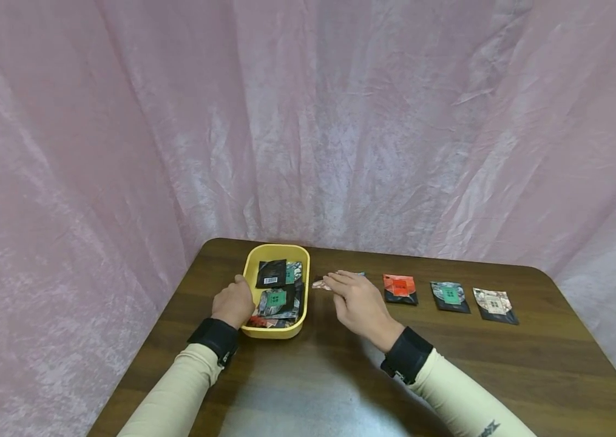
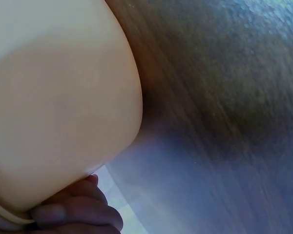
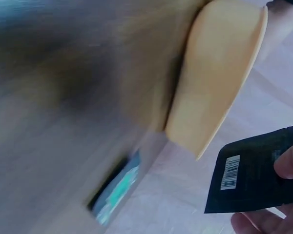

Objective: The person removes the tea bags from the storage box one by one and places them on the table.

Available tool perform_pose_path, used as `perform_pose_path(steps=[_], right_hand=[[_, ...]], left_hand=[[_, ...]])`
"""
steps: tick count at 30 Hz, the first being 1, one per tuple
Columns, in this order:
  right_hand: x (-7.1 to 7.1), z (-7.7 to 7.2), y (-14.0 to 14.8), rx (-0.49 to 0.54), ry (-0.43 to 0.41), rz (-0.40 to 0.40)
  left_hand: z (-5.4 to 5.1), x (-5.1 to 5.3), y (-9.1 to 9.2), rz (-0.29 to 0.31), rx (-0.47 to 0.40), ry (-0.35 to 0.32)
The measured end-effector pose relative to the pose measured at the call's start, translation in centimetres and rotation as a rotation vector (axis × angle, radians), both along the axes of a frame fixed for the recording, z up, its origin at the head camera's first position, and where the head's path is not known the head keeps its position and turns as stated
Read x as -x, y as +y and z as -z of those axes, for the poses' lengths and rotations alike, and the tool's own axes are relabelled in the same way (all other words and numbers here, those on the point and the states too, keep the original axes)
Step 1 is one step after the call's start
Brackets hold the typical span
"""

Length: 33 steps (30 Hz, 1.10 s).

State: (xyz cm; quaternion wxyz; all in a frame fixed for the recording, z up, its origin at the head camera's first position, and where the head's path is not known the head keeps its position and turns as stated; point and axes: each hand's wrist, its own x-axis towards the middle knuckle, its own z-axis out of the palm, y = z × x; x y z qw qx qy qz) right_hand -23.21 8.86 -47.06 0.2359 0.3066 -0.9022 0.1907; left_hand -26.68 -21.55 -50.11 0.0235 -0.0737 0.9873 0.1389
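The left hand [image 1: 233, 300] grips the yellow tub [image 1: 272, 333] by its left rim, probably to steady it; packets [image 1: 276, 300] lie heaped inside. Just right of it, the right hand [image 1: 361, 306] pinches a dark packet [image 3: 254, 178] near one edge, leaving its barcode exposed. Farther right, pale [image 1: 494, 304], green-labelled [image 1: 450, 296] and red [image 1: 400, 289] packets lie apart, seemingly so each label shows. A pink curtain [image 1: 308, 133] hangs behind.

Person's L arm [image 1: 179, 385] reaches fwd, angled inward; L hand [image 1: 233, 301] grips w/ curled fingers [image 2: 88, 212]. R arm [image 1: 466, 394] also extends fwd & inward, more slanted; R hand [image 1: 359, 303] is back-up, pinching btwn thumb [image 3: 290, 163] & fingers.
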Motion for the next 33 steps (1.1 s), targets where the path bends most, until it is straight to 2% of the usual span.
perform_pose_path(steps=[6, 11, 15, 20, 26, 33], right_hand=[[-1.6, 1.2, 2.2, -0.067, -0.102, 0.017], [-2.7, 1.8, 3.2, -0.162, -0.241, 0.032], [-3.1, 2.0, 3.7, -0.201, -0.327, 0.026], [-3.1, 2.0, 4.1, -0.202, -0.422, 0.011], [-2.9, 2.4, 4.5, -0.268, -0.477, -0.036], [-3.3, 2.7, 4.8, -0.350, -0.482, -0.074]], left_hand=[[0.0, -0.3, -0.1, 0.002, 0.000, -0.007], [-0.1, -0.2, 0.0, 0.002, 0.005, -0.007], [-0.2, -0.2, 0.0, 0.001, 0.007, -0.009], [-0.2, 0.0, 0.1, 0.005, 0.000, -0.017], [0.0, 0.1, 0.1, -0.002, 0.000, -0.022], [-0.1, 0.1, 0.1, -0.003, -0.001, -0.010]])
